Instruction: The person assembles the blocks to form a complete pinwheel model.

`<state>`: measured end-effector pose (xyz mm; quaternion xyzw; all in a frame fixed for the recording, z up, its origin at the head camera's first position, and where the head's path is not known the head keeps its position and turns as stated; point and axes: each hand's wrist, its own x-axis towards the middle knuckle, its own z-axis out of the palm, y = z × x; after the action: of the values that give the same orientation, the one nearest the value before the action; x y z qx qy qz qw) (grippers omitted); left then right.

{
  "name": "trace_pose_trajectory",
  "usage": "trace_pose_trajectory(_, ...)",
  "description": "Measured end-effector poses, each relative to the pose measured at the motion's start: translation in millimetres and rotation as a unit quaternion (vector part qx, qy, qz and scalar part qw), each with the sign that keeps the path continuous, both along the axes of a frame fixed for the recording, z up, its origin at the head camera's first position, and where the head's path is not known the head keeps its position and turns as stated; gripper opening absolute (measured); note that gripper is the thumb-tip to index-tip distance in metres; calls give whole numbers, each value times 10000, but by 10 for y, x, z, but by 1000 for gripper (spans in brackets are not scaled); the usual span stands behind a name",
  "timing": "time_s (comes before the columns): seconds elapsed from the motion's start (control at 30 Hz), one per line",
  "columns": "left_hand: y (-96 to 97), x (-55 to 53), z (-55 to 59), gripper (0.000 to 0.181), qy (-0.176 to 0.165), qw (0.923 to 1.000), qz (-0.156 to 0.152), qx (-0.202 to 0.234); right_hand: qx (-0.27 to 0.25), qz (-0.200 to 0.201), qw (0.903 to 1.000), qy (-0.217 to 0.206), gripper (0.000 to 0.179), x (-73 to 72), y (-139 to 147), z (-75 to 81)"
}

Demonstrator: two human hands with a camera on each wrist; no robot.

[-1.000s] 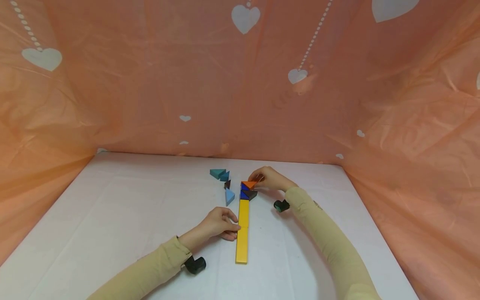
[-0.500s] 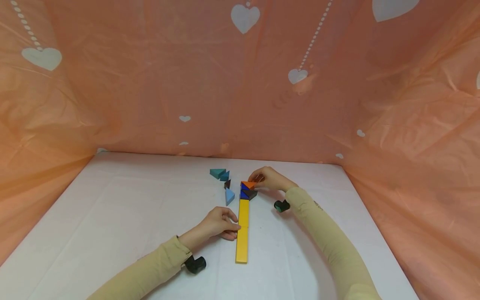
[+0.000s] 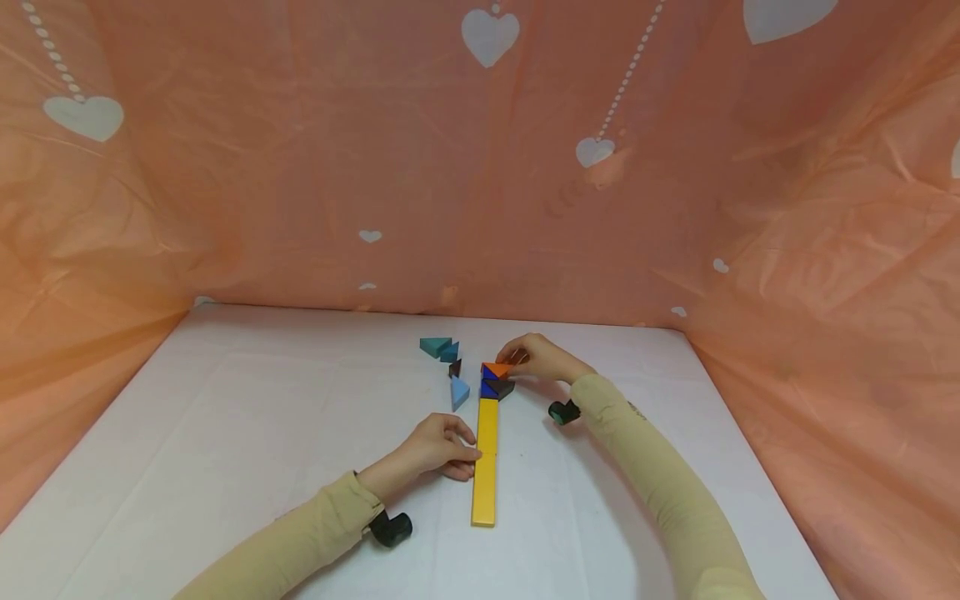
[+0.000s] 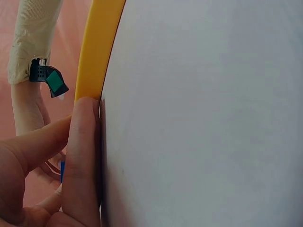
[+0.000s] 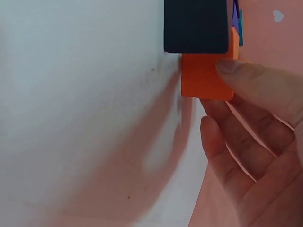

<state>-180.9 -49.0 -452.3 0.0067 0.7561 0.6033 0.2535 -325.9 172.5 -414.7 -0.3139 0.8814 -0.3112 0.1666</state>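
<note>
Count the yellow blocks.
2. The far yellow block and the near yellow block lie end to end, the left hand at their joint; none seems hidden.

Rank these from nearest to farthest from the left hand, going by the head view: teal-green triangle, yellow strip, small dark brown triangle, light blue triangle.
From the left hand:
1. Yellow strip: touching it, on its right.
2. Light blue triangle: just beyond the hand.
3. Small dark brown triangle: behind the light blue one.
4. Teal-green triangle: farthest back, leftmost.
</note>
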Motion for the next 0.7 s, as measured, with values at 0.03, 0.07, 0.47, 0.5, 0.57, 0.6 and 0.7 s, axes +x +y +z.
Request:
trace_pose_trajectory(0.03, 2, 2, 3, 24, -6, 10000, -3, -4, 5, -13, 10000, -6, 24, 1, 1, 2)
trace_pose_trajectory(0.07, 5, 3, 7, 24, -14, 10000, -6, -5, 4, -18, 10000, -16, 24, 4, 2, 5)
trace_pose_trajectory(0.47, -8, 21, 9, 24, -11, 10000, -34, 73, -619, 53, 9981, -37, 32, 69, 115, 157)
trace_pose_trajectory(0.5, -9, 21, 8, 24, -1, 10000, -46, 87, -689, 18, 9976, -64, 32, 91, 128, 184)
trace_pose_trajectory(0.57, -8, 19, 5, 24, 15, 9999, -53, 91, -820, -71, 9965, -156, 32, 146, 151, 242)
trace_pose_trajectory(0.6, -7, 18, 4, 24, 19, 9999, -55, 88, -862, -128, 9960, -205, 32, 177, 160, 270)
trace_pose_trajectory(0.7, -1, 15, 3, 24, 25, 10000, -52, 81, -972, -352, 9938, -405, 32, 273, 181, 323)
